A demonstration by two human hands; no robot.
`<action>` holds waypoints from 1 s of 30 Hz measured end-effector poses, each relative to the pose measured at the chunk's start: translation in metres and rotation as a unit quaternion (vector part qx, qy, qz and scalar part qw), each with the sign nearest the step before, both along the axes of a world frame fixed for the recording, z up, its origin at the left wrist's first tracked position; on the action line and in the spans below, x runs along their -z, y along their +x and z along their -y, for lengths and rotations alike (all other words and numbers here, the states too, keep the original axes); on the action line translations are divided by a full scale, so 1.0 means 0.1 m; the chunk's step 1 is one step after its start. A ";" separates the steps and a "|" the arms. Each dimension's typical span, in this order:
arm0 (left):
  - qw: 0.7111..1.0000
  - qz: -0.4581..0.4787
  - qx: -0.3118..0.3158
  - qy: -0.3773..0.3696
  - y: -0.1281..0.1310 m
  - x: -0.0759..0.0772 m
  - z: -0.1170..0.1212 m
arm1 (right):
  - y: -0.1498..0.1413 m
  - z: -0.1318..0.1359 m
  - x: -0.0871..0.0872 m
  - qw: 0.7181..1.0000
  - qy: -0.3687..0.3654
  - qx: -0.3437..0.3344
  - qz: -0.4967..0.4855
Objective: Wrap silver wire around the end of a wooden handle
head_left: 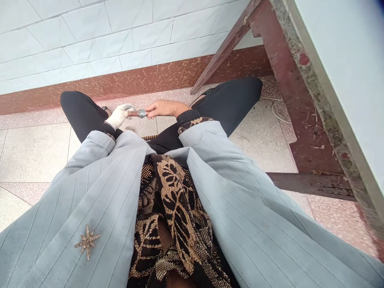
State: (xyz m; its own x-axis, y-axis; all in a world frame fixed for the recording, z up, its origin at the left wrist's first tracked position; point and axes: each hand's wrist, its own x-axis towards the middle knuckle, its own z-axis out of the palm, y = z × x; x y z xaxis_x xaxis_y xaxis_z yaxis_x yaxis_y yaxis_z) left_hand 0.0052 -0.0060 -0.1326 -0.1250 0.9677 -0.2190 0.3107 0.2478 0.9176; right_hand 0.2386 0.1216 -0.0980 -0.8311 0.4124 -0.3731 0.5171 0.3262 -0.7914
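Wall: white tiles [120,34] with faint grey veining, laid in slanting rows, above a reddish-brown skirting band [135,82] with pale, crackled veins.
Floor: speckled tiles [36,154], pale cream with pinkish strips between them.
Counter: at the right, a pale top [345,72] with a rough, stone-like edge, over a dark red wooden frame [297,96]; a slanting brace [223,50] runs from the frame down toward the skirting band.
Cable: a thin white cable [279,116] lies curved on the floor, between the right knee and the frame.
Legs: black trousers [237,104], knees bent and spread wide; parts of dark shoes show beside them.
Brown rod: a short brown rod [133,114] is held crosswise between the knees, well apart from the counter.
Wire: silvery wire [142,113] is wound in a tight bundle around the rod, between the two hands.
Left hand: the left hand [119,115], in a whitish glove, is closed around the rod's left part.
Right hand: the right hand [163,109], bare, grips the rod's other end between thumb and fingers, right beside the wire.
Clothing: a light grey-blue pinstriped jacket [99,180] hangs open over a black and gold patterned garment [177,200]; a star-shaped brooch [87,242] sits on its left side.
Between the thighs: a small striped, yellowish strip [149,137], mostly hidden; what it belongs to cannot be told.
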 end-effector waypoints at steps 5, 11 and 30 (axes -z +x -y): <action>0.996 0.021 0.048 -0.075 0.12 0.01 0.04 | -0.08 0.07 -0.01 0.982 0.017 0.179 -0.053; 0.988 -0.039 0.113 -0.095 0.16 -0.02 0.07 | -0.03 -0.03 0.07 0.965 0.170 0.139 0.146; 1.000 0.006 -0.002 -0.017 -0.02 0.07 -0.03 | -0.01 -0.04 0.06 0.991 0.011 -0.066 0.115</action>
